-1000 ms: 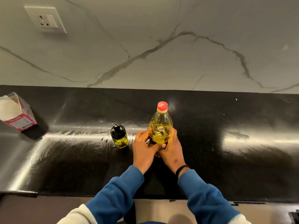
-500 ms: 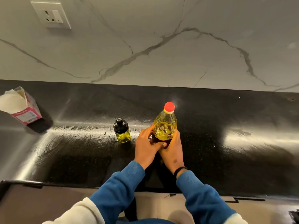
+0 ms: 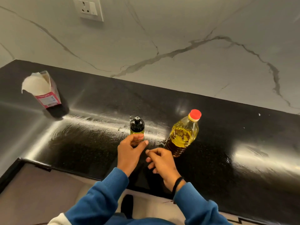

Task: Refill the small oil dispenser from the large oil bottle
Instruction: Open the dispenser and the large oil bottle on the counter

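1. Standing on the black counter (image 3: pixel 97 143), the small oil dispenser (image 3: pixel 137 125) has a black cap and yellow oil; the left hand (image 3: pixel 129 151) curls its fingers at its base, contact unclear.
2. The large oil bottle (image 3: pixel 183 135), red-capped and unlabelled, stands just right.
3. The right hand (image 3: pixel 160 161) is loosely curled, holding nothing.
4. The carton (image 3: pixel 47 95) print is unreadable.

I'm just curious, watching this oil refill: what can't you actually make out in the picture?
- Small oil dispenser: its lower body and oil level, hidden by the left hand, head view.
- Whether that hand grips it or only touches: unclear.
- Carton label: print too small.
- Large oil bottle: how tight its red cap sits.
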Demonstrator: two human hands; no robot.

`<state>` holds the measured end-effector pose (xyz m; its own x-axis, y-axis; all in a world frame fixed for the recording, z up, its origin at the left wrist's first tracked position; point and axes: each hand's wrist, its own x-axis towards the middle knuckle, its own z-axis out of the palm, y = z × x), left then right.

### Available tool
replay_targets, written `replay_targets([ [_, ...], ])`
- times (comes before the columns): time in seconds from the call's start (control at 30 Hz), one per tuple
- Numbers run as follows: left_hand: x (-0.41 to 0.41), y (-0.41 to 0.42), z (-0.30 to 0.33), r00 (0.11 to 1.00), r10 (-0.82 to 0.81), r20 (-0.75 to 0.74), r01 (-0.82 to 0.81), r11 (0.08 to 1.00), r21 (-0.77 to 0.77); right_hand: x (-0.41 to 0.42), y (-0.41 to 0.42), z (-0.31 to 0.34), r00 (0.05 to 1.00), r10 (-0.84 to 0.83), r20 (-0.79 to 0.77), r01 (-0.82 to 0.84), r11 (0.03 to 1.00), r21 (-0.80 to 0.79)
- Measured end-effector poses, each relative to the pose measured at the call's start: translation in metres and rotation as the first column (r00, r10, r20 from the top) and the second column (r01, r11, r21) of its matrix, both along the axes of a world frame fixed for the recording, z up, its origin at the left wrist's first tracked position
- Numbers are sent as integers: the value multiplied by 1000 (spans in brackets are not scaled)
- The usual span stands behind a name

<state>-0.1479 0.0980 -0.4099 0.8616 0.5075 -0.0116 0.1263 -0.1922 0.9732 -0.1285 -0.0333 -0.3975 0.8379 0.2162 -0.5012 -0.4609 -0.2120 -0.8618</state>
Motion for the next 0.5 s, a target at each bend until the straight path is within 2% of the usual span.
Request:
replay_targets([
  [0.13, 5, 23, -1, 991, 129, 36, -129, 992, -5, 19, 28, 14, 980, 78, 182, -71, 996, -49],
  [0.27, 15, 37, -6, 980, 193, 43, -192, 981, -22, 42, 51, 21, 876, 88, 474, 55, 958, -280],
  [0.37, 28, 47, -15, 991, 135, -21, -135, 991, -3, 57, 68, 26, 806, 154, 571, 91, 922, -376],
  [0.5, 46, 57, -22, 999, -5, -34, 6, 999, 41, 82, 86, 27, 786, 258, 562, 69, 867, -494],
])
